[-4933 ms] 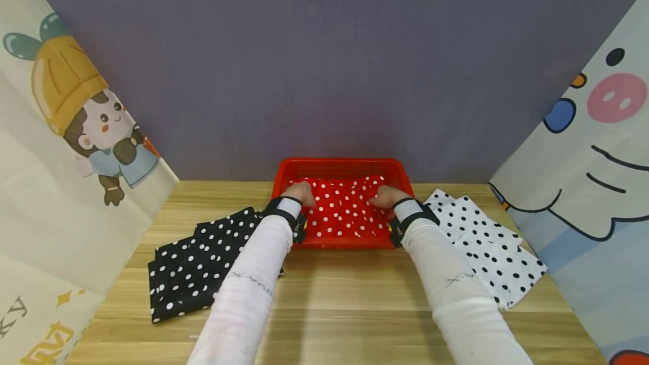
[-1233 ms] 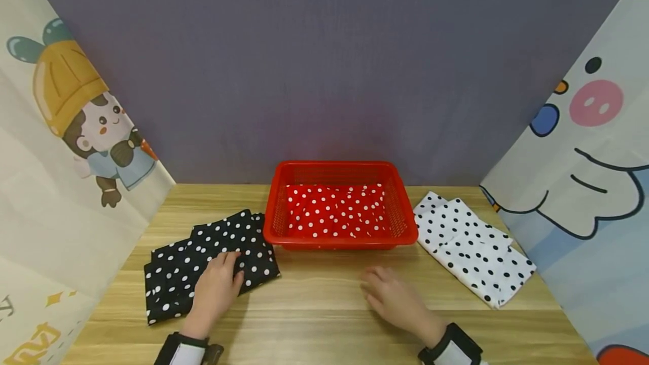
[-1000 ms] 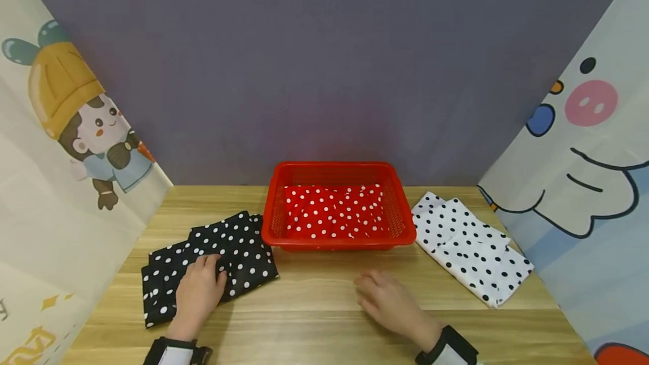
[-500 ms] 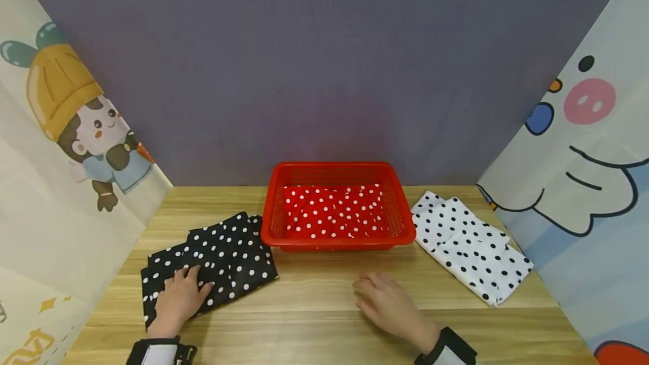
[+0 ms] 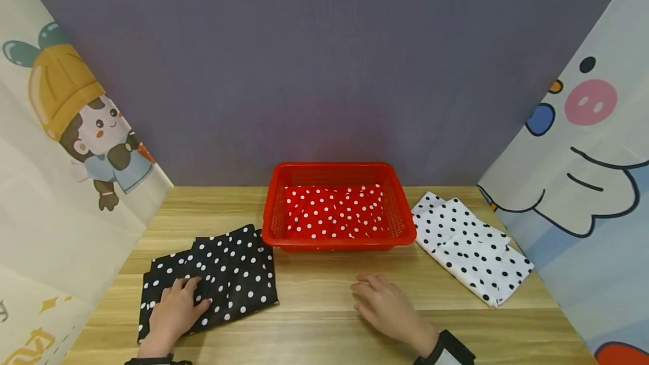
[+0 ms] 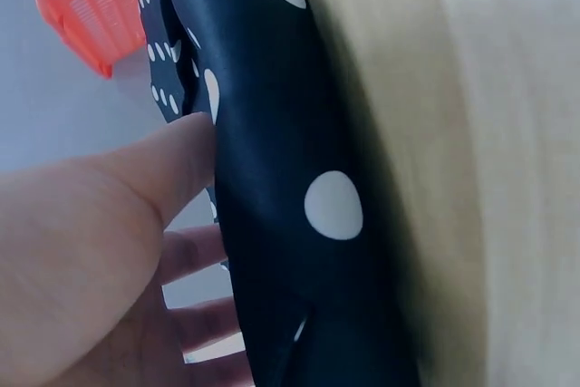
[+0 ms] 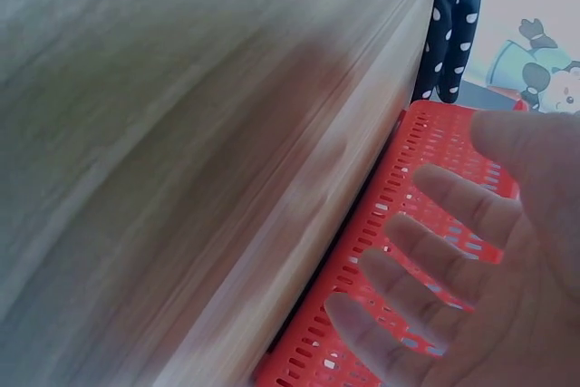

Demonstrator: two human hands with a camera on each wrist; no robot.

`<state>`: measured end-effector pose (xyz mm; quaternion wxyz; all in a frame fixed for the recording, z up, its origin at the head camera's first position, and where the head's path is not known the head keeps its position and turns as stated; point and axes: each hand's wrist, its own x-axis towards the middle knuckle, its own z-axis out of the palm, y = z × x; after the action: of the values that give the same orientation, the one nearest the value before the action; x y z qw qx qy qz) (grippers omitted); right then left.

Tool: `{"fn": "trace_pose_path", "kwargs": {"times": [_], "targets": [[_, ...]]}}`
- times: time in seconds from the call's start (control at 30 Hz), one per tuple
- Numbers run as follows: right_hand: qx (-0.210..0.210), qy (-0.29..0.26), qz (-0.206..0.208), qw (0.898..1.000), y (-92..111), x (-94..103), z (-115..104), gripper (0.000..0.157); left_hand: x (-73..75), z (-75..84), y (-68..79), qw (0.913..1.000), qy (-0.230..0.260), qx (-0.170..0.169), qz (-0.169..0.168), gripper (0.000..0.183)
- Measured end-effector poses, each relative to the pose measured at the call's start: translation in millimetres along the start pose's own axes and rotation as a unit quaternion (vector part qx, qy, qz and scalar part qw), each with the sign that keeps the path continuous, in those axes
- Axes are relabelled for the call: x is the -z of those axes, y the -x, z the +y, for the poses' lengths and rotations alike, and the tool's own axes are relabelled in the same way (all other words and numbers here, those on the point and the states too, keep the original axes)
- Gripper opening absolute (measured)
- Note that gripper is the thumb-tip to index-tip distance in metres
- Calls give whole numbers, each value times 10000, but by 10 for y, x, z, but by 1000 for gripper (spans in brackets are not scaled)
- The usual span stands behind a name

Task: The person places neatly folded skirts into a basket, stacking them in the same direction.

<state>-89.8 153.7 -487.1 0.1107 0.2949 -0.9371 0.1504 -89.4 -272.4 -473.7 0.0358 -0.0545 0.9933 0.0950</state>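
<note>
My left hand [image 5: 174, 310] rests on a folded black cloth with white dots [image 5: 235, 272], left of the basket, its fingers spread out and relaxed. In the left wrist view the thumb and fingertips lie right at the dark fabric [image 6: 263, 88]. My right hand [image 5: 387, 308] is in front of the red basket [image 5: 339, 241], holding nothing, with its fingers extended and apart. Inside that basket lies a red cloth with white dots [image 5: 334, 213]. The right wrist view has the basket's slotted wall [image 7: 313, 333] behind the fingers.
To the right of the basket lies a folded white cloth with black dots [image 5: 474, 249]. Everything stands on a wooden table [image 5: 304, 325]. A grey wall [image 5: 324, 72] rises behind the basket, and printed cartoon panels flank both sides.
Earlier both hands were inside the basket at the red cloth; they have come out. My left hand slid left across the black cloth, which has lately shifted toward me. The right hand barely moved lately.
</note>
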Motion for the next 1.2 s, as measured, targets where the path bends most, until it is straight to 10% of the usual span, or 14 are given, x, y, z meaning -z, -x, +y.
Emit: {"fn": "trace_pose_path", "kwargs": {"times": [1.2], "targets": [[134, -162, -119, 9997, -34, -57, -147, 30, -210, 305, 482, 9974, -331, 268, -582, 60]]}}
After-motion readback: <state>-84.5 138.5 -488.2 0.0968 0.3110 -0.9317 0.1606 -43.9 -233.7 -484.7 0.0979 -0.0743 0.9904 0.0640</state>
